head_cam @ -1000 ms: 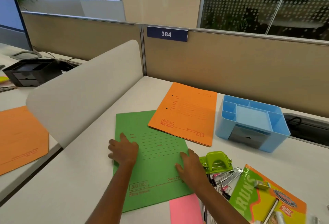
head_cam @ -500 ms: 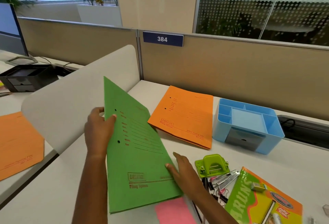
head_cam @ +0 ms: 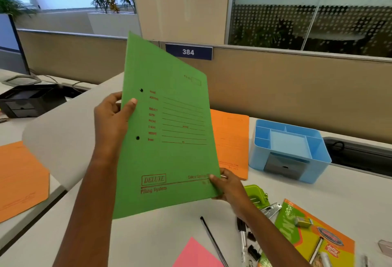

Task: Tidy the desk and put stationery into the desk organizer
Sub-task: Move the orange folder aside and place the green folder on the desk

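Both hands are holding the green folder (head_cam: 169, 139) upright off the desk, left of the blue desk organizer (head_cam: 257, 152). Left hand (head_cam: 112, 118) is pinching its left edge, thumb on the front. Right hand (head_cam: 227, 188) is gripping its bottom right corner. Orange folder (head_cam: 231, 139) is lying flat just left of the organizer, with the green hole punch (head_cam: 255, 194) sitting in front of the organizer.

Green folder (head_cam: 169, 139): one. Orange folders (head_cam: 231, 143): two, one on the neighbouring desk at left. Blue organizer (head_cam: 318, 169): one; black organizer (head_cam: 31, 101): one. Hole punch (head_cam: 255, 194), pink sheet (head_cam: 197, 254), notebook (head_cam: 307, 239), eraser (head_cam: 303, 221), marker (head_cam: 242, 237): one each. Thin black pen (head_cam: 212, 239): one. Binder clips (head_cam: 253, 250): two seen.
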